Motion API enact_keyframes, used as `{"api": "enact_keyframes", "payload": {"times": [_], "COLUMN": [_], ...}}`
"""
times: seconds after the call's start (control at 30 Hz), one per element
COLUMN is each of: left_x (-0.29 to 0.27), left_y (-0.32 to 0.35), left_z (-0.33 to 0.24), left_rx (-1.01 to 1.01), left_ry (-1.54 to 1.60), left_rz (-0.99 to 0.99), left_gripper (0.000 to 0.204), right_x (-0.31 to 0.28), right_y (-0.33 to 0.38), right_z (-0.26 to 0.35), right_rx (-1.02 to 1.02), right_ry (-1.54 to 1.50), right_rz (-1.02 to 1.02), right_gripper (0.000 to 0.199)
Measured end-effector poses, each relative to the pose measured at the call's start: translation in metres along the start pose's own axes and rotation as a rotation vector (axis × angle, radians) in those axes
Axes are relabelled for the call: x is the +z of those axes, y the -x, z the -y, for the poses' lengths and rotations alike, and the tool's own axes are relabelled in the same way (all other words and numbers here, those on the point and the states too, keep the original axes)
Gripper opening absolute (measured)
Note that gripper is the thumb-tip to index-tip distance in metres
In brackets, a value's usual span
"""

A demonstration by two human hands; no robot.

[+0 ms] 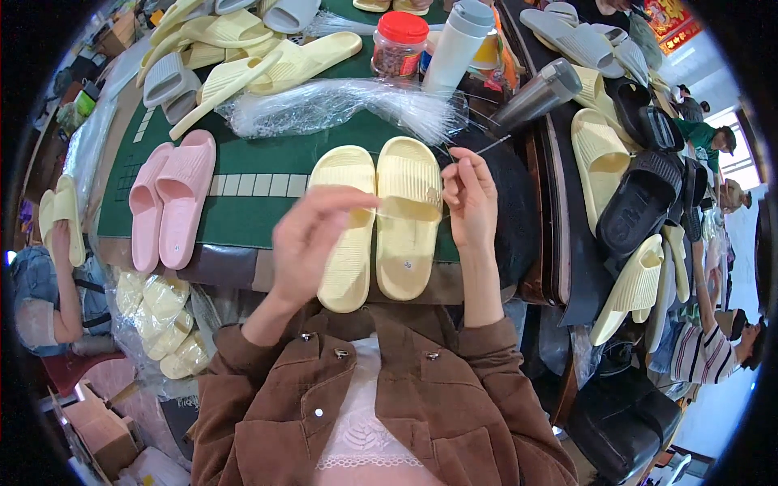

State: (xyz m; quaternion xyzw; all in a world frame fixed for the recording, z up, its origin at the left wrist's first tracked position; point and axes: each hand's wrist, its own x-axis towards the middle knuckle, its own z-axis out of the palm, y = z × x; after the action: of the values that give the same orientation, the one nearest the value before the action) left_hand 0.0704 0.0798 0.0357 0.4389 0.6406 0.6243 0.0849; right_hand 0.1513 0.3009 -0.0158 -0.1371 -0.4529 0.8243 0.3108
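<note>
A pair of pale yellow ridged slide slippers lies toes-up in front of me: the left slipper and the right slipper. My left hand is over the left slipper, its fingers pointing right and smeared by motion. Beside the right slipper's strap, my right hand is raised with thumb and fingertips pinched. A thin strand seems to run from those fingertips, with a slim greyish end sticking out to the right. Just beyond the slippers lies a bundle of clear plastic strands in a bag.
Pink slippers stand left on the green mat. Yellow and grey slippers pile up behind, near a red-lidded jar, a white bottle and a grey tumbler. More slippers line the right table; people work both sides.
</note>
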Motion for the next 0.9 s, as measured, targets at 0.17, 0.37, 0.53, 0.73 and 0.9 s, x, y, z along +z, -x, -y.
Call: {"api": "enact_keyframes", "payload": {"times": [0.17, 0.37, 0.53, 0.73, 0.9], "left_x": [-0.015, -0.014, -0.005, 0.0, 0.011], "left_y": [0.004, 0.038, 0.048, 0.054, 0.044], "left_z": [0.012, 0.003, 0.018, 0.024, 0.029], "left_rx": [-0.188, -0.509, -0.594, -0.558, -0.244], "left_ry": [0.59, 0.195, 0.046, -0.017, -0.469], "left_rz": [-0.335, 0.241, 0.207, 0.09, 0.119], "left_gripper": [0.02, 0.018, 0.014, 0.017, 0.039], "right_x": [0.005, 0.019, 0.025, 0.015, 0.011], "right_y": [0.028, 0.062, 0.074, 0.079, 0.07], "right_z": [0.01, 0.023, 0.039, 0.04, 0.022], "right_rx": [0.026, 0.077, 0.099, 0.214, 0.106], "right_ry": [0.073, 0.471, 0.883, 1.054, 1.136], "right_rz": [0.004, 0.086, 0.278, 0.348, 0.374], "right_gripper": [0.02, 0.024, 0.007, 0.008, 0.01]}}
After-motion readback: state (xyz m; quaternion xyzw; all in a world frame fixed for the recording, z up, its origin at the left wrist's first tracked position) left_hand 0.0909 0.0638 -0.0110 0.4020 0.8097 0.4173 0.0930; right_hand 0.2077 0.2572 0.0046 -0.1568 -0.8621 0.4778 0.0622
